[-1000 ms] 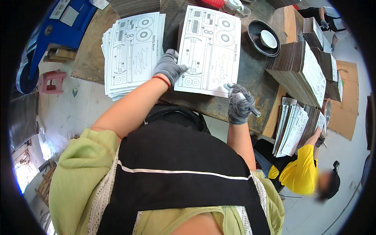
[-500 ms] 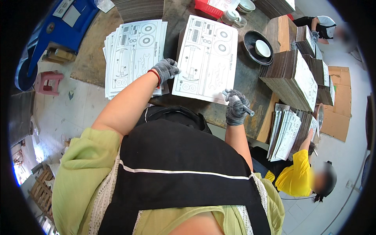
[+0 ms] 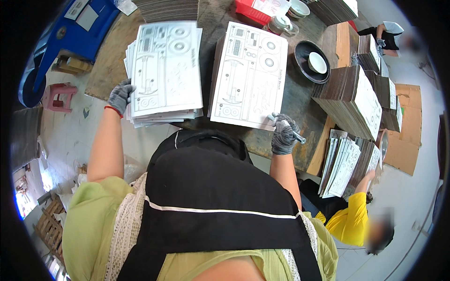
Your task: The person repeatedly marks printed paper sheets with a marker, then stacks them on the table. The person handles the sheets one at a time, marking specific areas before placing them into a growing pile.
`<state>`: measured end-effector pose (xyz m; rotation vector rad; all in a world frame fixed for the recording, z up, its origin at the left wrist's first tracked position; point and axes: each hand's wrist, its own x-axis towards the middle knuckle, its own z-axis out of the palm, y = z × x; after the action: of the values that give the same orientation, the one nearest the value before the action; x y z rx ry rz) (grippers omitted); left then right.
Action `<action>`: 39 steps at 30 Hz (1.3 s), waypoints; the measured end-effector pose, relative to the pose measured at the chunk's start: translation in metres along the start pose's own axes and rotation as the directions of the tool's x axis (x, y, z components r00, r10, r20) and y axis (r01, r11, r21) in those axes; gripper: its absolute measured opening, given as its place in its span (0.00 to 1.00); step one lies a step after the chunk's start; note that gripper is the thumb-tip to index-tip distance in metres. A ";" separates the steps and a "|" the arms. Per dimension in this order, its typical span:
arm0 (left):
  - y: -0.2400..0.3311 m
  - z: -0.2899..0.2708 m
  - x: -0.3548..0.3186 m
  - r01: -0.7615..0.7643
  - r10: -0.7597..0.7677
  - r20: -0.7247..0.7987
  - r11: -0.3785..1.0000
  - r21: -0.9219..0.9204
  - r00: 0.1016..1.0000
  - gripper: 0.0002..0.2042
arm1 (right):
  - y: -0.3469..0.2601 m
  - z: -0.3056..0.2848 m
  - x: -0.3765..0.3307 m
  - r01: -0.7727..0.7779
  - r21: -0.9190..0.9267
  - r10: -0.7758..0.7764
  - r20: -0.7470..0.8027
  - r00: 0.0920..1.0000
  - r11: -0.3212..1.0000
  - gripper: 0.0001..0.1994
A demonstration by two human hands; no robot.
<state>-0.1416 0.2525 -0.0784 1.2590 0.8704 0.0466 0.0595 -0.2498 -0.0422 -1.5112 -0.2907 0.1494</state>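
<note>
Workbench (image 3: 105,70) | left hand (image 3: 122,97) pinching printed sheet (image 3: 164,77) (blurred) | right hand (image 3: 285,134) curled round silver tool (image 3: 299,138)

Bright, even light, white glare at lower left, black fisheye rim, blur over left printed sheet (image 3: 166,70).

Upper L: printed sheet (image 3: 166,70) smooth, paper-faced; ctr R: R glove (image 3: 284,135) matt knit cloth, rod (image 3: 299,137) shiny metal; tabletop (image 3: 300,103) worn, dull; lower ctr: apron (image 3: 220,187) matt cloth; far L: stool (image 3: 65,89) smooth plastic.
</note>
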 end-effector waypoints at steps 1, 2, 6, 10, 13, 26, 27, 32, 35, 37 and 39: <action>-0.002 -0.005 0.001 0.000 0.032 -0.097 0.949 0.314 0.995 0.20 | 0.000 0.004 0.004 0.016 0.052 -0.015 -0.007 1.000 0.999 0.14; -0.005 -0.010 0.001 0.036 0.089 -0.178 0.802 0.596 0.980 0.22 | 0.002 0.007 0.007 0.030 0.103 -0.029 -0.016 0.999 0.994 0.14; 0.006 0.065 0.007 -0.214 0.551 -0.033 0.377 0.901 0.834 0.30 | -0.005 0.039 0.042 -0.026 0.160 0.027 -0.004 1.000 0.987 0.12; 0.042 0.246 0.008 -0.611 0.586 0.479 0.034 0.791 0.653 0.24 | 0.005 0.074 0.089 -0.089 0.287 0.093 -0.001 0.996 0.954 0.14; 0.058 0.314 0.020 -0.599 0.441 0.563 -0.069 0.798 0.699 0.25 | 0.014 0.094 0.117 0.007 0.460 -0.051 0.083 0.995 0.888 0.19; 0.033 0.340 0.051 -0.437 0.423 0.454 -0.143 0.888 0.784 0.25 | 0.020 0.097 0.067 0.161 -0.209 -0.115 0.216 0.970 0.965 0.06; 0.033 0.341 0.050 -0.460 0.434 0.461 -0.113 0.880 0.774 0.24 | 0.027 0.091 0.042 0.265 -0.286 -0.222 0.176 0.959 0.921 0.17; 0.023 0.339 0.054 -0.443 0.482 0.445 -0.125 0.888 0.755 0.24 | -0.003 0.068 -0.047 0.304 -0.513 -0.135 0.340 0.931 0.803 0.08; 0.024 0.341 0.053 -0.418 0.446 0.441 -0.156 0.895 0.779 0.24 | -0.021 0.069 -0.054 0.247 -0.582 -0.025 0.363 0.932 0.775 0.08; 0.028 0.344 0.047 -0.417 0.431 0.432 -0.136 0.899 0.792 0.24 | -0.020 0.069 -0.056 0.290 -0.506 -0.081 0.395 0.915 0.812 0.07; 0.035 0.346 0.042 -0.417 0.398 0.428 -0.120 0.901 0.811 0.24 | -0.015 0.068 -0.066 0.329 -0.436 -0.142 0.408 0.902 0.838 0.08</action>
<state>0.1074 0.0063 -0.0580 2.9542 0.2860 -0.1111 -0.0236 -0.2040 -0.0313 -1.9412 -0.8693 0.1583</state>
